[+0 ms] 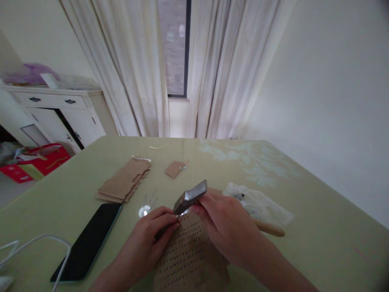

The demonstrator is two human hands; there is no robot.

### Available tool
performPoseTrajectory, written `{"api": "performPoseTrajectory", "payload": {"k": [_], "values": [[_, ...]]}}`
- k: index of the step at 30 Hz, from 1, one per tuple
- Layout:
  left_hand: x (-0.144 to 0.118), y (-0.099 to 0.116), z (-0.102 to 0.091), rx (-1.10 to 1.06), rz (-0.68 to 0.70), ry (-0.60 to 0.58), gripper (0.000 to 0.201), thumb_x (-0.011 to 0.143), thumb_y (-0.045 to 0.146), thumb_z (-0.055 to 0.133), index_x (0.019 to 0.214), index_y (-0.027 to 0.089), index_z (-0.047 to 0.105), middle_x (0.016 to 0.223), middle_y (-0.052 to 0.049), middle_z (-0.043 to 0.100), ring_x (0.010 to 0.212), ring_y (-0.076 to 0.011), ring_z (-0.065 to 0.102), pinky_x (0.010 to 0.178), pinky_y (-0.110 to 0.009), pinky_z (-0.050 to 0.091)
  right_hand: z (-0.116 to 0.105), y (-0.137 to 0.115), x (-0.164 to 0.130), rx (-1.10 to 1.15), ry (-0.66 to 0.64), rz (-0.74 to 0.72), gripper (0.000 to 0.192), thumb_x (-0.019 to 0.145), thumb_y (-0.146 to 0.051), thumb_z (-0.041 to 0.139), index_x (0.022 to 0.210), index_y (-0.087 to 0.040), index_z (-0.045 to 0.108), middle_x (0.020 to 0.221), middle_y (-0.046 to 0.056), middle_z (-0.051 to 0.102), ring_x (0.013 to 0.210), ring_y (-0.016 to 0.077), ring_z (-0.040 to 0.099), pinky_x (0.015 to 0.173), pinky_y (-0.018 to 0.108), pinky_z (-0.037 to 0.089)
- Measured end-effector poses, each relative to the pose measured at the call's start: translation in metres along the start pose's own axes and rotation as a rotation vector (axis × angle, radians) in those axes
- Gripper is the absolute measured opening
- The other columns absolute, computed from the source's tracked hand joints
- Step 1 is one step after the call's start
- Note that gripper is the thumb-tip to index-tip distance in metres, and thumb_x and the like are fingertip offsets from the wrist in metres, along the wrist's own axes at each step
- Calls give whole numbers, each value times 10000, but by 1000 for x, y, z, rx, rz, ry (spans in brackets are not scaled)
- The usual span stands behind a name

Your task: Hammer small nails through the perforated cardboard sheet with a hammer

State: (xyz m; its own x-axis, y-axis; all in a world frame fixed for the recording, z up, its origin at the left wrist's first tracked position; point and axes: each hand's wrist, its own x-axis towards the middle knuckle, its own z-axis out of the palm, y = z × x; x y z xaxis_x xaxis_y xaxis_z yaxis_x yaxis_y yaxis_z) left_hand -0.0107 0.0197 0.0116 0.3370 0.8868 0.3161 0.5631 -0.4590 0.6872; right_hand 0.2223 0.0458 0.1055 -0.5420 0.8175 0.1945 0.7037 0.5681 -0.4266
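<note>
My right hand [226, 223] is wrapped round a hammer [191, 195]; its grey metal head slants above the work, and its wooden handle [270, 228] sticks out to the right behind the hand. Under the head, my left hand [154, 231] pinches a small, thin metal nail [177, 218], mostly hidden by the fingertips. The nail is at the upper left corner of a brown sheet [185, 255] dotted with rows of small holes. The hammer head is very close to the nail; whether they touch I cannot tell.
Several thin nails stand on a shiny round disc [144, 211]. A stack of perforated brown sheets [123, 180], a small brown square [175, 169], a black phone-like slab [89, 241], a white cable [48, 236] and a clear plastic bag [258, 202] lie on the green table [304, 243].
</note>
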Motion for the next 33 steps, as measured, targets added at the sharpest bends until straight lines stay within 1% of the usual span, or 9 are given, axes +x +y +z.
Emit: {"api": "performPoseTrajectory", "payload": {"k": [5, 8, 11, 13, 18, 24, 28, 30, 33], "values": [[2, -1, 1, -60, -29, -34, 209, 1108, 252, 550, 1051, 250, 750, 1129, -54, 765, 1027, -203, 728, 917, -307, 561, 5, 24, 12, -43, -22, 105, 242, 1158, -293, 453, 1168, -212, 681, 1128, 87, 808, 1035, 282, 752, 862, 359, 448], [2, 1, 2, -90, -31, -49, 214, 1116, 252, 534, 1043, 250, 736, 1097, -44, 758, 1010, -191, 724, 906, -297, 555, 13, 41, 18, -81, -108, 142, 286, 1168, -320, 430, 1209, -203, 688, 1103, 99, 826, 985, 279, 770, 820, 352, 452], [0, 2, 4, -110, -31, -67, 217, 1120, 248, 526, 1046, 250, 730, 1091, -44, 747, 1017, -187, 722, 908, -291, 555, 20, 49, 18, -100, -146, 145, 301, 1158, -340, 453, 1094, -204, 715, 1039, 90, 834, 960, 277, 777, 789, 340, 449], [-1, 2, 7, -117, -30, -66, 215, 1116, 239, 534, 1044, 252, 737, 1095, -43, 743, 1019, -184, 725, 910, -285, 555, 23, 50, 17, -111, -131, 148, 306, 1158, -332, 444, 1081, -205, 712, 1060, 93, 835, 977, 277, 778, 795, 340, 447], [-1, -1, 12, -144, -27, -12, 207, 1102, 209, 551, 1049, 256, 746, 1129, -40, 747, 1035, -180, 729, 924, -281, 553, 27, 45, 16, -141, -65, 221, 328, 1158, -316, 398, 1220, -175, 688, 1045, 139, 836, 922, 312, 790, 767, 368, 444], [3, -1, 12, -155, -64, -47, 194, 1106, 234, 565, 1027, 258, 740, 1055, -16, 759, 986, -173, 723, 880, -269, 539, 38, 47, 4, -61, -58, 250, 324, 1143, -298, 407, 1155, -190, 712, 1127, 123, 829, 1033, 308, 783, 861, 378, 484], [2, 0, 11, -175, -72, -50, 193, 1104, 244, 573, 1007, 255, 739, 1036, -14, 762, 965, -169, 720, 864, -258, 539, 33, 62, -15, 84, 69, 269, 343, 1120, -335, 387, 1138, -214, 707, 1094, 112, 813, 1037, 307, 753, 900, 403, 484], [1, 0, 11, -197, -64, -48, 194, 1104, 251, 574, 1018, 261, 747, 1047, -14, 769, 978, -169, 727, 878, -255, 546, 28, 76, -23, 154, 117, 309, 336, 1099, -422, 437, 1095, -218, 704, 1002, 94, 795, 948, 292, 733, 869, 403, 486], [0, 1, 12, -207, -60, -28, 192, 1092, 251, 589, 1012, 264, 763, 1056, -20, 782, 982, -171, 743, 885, -253, 562, 23, 96, -30, 269, 72, 403, 311, 946, -513, 699, 997, -206, 706, 906, 61, 749, 824, 258, 675, 768, 370, 482]]}}
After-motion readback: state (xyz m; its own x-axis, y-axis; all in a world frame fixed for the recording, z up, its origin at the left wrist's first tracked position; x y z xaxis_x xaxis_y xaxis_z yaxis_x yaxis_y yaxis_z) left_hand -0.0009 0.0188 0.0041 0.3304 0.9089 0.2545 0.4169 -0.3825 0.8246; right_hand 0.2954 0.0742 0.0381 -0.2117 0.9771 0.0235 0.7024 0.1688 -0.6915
